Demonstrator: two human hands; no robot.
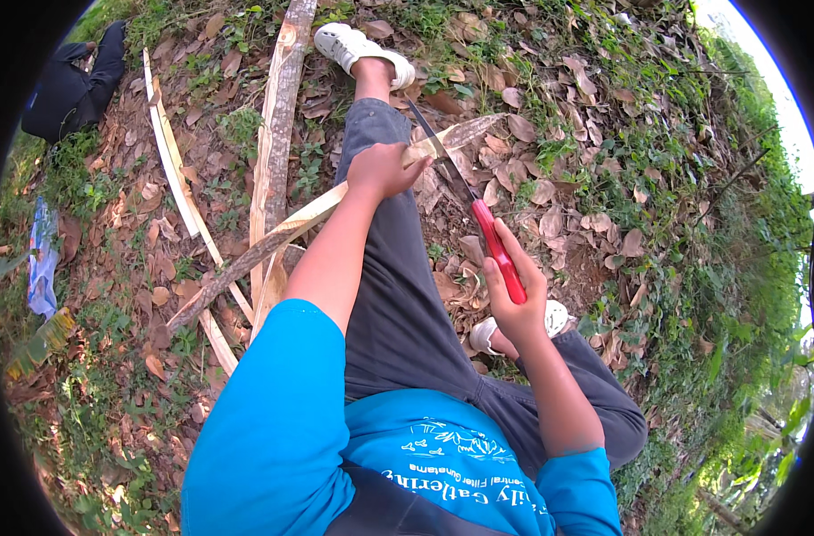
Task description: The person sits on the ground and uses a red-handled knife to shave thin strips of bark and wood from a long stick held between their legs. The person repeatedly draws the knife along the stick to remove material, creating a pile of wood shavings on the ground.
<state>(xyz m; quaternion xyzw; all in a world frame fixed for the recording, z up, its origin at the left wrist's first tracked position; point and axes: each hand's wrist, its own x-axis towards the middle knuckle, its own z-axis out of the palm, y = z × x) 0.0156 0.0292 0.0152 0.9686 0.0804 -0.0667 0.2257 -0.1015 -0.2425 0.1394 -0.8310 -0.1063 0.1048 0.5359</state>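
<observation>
My left hand [384, 170] is closed around a long wooden stick [316, 211], resting it across my outstretched left leg. Pale bare wood shows along its middle, while bark covers the lower left end. In my right hand [521, 290] is a red-handled long blade [454, 167], narrow and dark, pointing up and to the left. The blade crosses the stick just right of my left fist and appears to touch it. Whether its edge has teeth is too fine to tell. My fingers lie along the red handle [499, 250].
A thick split log [277, 116] lies left of my leg. Pale wood strips [172, 165] lie farther left. A dark bundle of cloth [78, 85] is at the far left, above a blue plastic bag [43, 259]. Dry leaves [550, 223] and weeds cover the ground.
</observation>
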